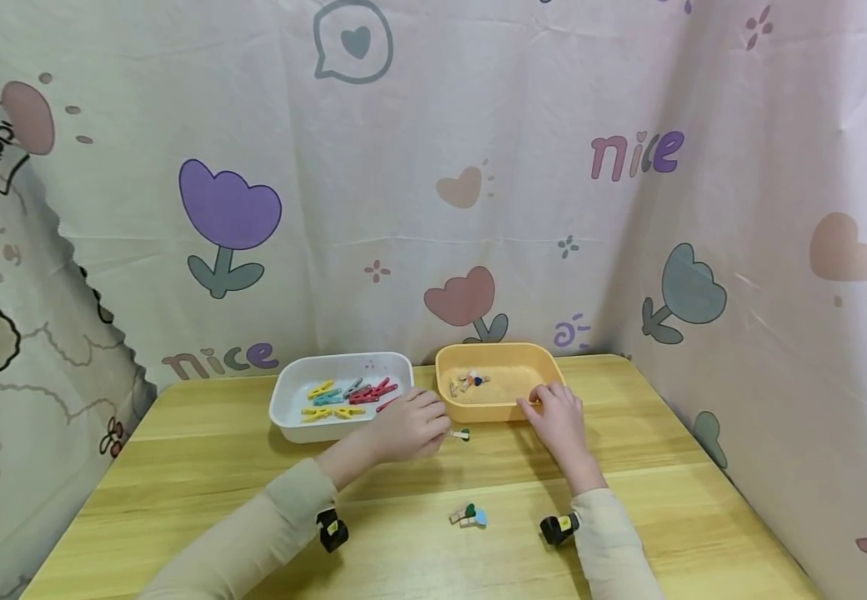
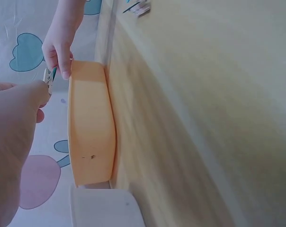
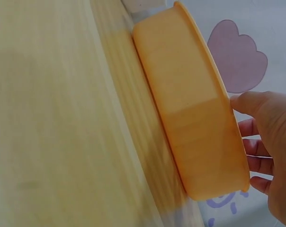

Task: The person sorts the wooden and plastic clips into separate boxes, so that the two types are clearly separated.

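My left hand (image 1: 439,428) hovers over the table just in front of the gap between the two trays and pinches a small wooden clip with a green tip (image 1: 460,434). The left wrist view shows that clip (image 2: 49,77) at my fingertips (image 2: 41,90). My right hand (image 1: 543,405) rests at the front right rim of the orange tray (image 1: 501,347), fingers curled over the rim and thumb on the outer wall. Several small wooden clips (image 1: 468,381) lie in that tray. Two more small clips (image 1: 468,516) lie on the table near me.
A white tray (image 1: 283,392) with several coloured clothespins (image 1: 347,397) stands left of the orange one. The wooden table (image 1: 628,467) is walled on three sides by a printed curtain (image 1: 779,250). Black wrist cameras (image 1: 332,528) sit on both sleeves.
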A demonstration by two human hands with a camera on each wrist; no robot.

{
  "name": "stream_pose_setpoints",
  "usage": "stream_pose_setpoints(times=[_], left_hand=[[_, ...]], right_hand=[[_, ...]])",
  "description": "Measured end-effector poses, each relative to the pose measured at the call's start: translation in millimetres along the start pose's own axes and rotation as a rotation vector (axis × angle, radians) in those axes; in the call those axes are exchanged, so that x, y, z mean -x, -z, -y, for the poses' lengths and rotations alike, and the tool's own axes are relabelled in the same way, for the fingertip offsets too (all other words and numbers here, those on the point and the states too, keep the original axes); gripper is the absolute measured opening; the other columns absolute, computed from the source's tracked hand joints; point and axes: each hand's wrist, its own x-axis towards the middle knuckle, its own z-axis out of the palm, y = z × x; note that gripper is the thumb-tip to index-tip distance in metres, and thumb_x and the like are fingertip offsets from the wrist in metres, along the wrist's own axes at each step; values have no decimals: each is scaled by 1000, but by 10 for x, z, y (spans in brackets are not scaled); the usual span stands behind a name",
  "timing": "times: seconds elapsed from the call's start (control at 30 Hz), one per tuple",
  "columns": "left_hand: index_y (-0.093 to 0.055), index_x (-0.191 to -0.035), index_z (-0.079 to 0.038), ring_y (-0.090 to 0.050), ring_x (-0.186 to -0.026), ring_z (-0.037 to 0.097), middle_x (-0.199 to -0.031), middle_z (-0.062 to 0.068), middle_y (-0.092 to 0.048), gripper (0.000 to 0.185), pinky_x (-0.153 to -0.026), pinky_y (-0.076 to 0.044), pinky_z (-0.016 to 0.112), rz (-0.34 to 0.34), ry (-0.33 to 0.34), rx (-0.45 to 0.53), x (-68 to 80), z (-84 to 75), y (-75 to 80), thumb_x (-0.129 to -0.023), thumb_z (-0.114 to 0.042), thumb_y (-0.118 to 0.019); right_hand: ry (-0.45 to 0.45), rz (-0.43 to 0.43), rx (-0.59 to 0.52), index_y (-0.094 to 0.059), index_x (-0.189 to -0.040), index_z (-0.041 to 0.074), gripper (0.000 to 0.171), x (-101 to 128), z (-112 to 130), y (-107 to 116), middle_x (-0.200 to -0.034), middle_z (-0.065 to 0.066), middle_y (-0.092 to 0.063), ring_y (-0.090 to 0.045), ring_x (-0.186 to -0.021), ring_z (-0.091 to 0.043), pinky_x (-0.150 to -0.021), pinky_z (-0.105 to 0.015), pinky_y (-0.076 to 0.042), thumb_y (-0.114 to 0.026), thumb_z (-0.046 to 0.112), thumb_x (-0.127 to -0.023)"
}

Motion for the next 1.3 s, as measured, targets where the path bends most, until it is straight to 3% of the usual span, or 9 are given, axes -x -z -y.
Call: stream_pose_setpoints(times=[0.43, 0.7, 0.83, 1.3], left_hand=[[-67, -93, -20, -58, -95, 17, -93, -6, -66, 10, -87, -46, 35, 6, 70, -32, -265, 173, -80, -91, -28, -62], [-67, -87, -18, -59, -88, 18, -88, -4, -66, 8, -79, -45, 34, -118, 115, -89, -415, 247, -235, -86, -25, -64], [-68, -87, -18, -60, -88, 19, -85, -4, -65, 7, -78, -46, 35, -141, 169, -90, -495, 284, -308, -84, -24, -66], [-67, -91, -20, -55, -93, 18, -92, -4, -66, 9, -81, -43, 35, 73, 407, -11, -704, 348, -446, -91, -28, -64]], right_hand=[[-11, 46, 6, -63, -87, 9, 27, -25, 22, 38, -94, -11, -60, -52, -89, -31, -85, -49, -38, -68, 35, -89], [-12, 80, 10, -63, -88, 9, 26, -34, 26, 48, -96, -11, -60, -52, -91, -31, -87, -49, -38, -66, 35, -91], [-19, 89, 8, -63, -88, 9, 25, -38, 22, 58, -96, -11, -60, -52, -92, -31, -86, -48, -38, -67, 34, -90], [-4, 89, 9, -63, -88, 10, 23, -42, 3, 65, -94, -10, -60, -53, -91, -32, -86, -49, -39, -68, 32, -89]])
